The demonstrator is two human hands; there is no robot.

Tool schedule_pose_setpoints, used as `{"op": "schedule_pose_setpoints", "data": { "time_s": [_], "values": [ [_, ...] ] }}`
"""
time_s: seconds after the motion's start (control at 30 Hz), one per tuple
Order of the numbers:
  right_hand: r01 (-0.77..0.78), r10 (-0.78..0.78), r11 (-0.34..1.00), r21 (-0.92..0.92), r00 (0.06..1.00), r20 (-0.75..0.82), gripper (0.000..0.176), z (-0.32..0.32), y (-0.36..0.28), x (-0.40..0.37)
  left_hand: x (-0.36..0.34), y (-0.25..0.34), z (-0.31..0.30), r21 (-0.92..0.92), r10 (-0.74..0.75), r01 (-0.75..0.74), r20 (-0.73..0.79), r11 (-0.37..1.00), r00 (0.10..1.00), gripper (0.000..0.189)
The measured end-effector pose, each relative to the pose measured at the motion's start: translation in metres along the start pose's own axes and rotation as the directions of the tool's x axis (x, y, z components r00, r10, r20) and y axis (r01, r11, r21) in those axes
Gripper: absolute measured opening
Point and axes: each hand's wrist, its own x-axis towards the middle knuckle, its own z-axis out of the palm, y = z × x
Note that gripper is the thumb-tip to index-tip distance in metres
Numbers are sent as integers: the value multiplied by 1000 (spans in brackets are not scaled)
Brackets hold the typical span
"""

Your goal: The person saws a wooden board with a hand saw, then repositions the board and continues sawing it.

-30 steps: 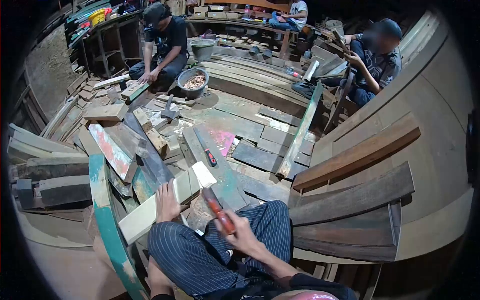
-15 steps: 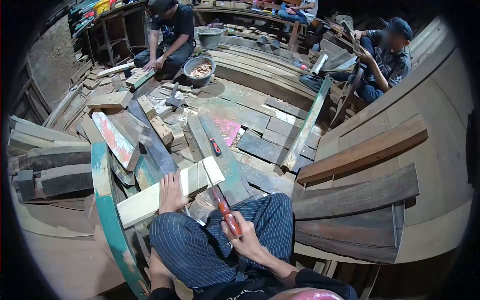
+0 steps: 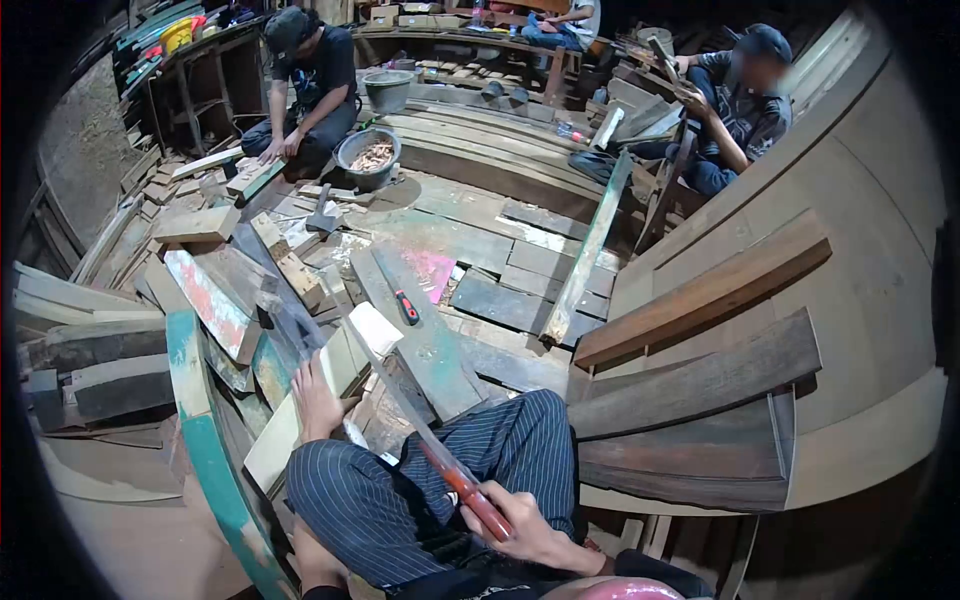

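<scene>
On floorboards (image 3: 455, 237), bucket (image 3: 368, 180) of chips (image 3: 373, 155), held tool (image 3: 432, 443)

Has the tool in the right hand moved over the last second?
Yes. Judged against the pink sheet, the tool's handle in the right hand has moved farther away, back toward the wearer.
</scene>
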Motion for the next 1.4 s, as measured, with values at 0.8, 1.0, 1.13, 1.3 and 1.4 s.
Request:
{"op": "schedule_pose_setpoints", "data": {
  "time_s": [0.8,1.0,1.13,1.3,1.4],
  "values": [
    [-84,66,988,131,989,131,22,-21,-15,81,3,-19,15,-48,-100,100,10,994,995,117],
    [-40,14,995,91,962,271,34,-9,-24,83,2,-29,24,-27,20,-19,25,999,999,117],
    [-49,35,997,60,975,217,35,1,-16,89,3,-31,31,3,44,-44,11,999,999,117],
    [-66,52,997,44,960,276,46,-9,-20,87,4,-32,28,-2,28,-28,13,1000,1000,121],
    [-105,77,992,68,940,332,52,-12,-34,81,1,-31,21,-28,29,-29,-3,999,1000,120]
  ]
}}
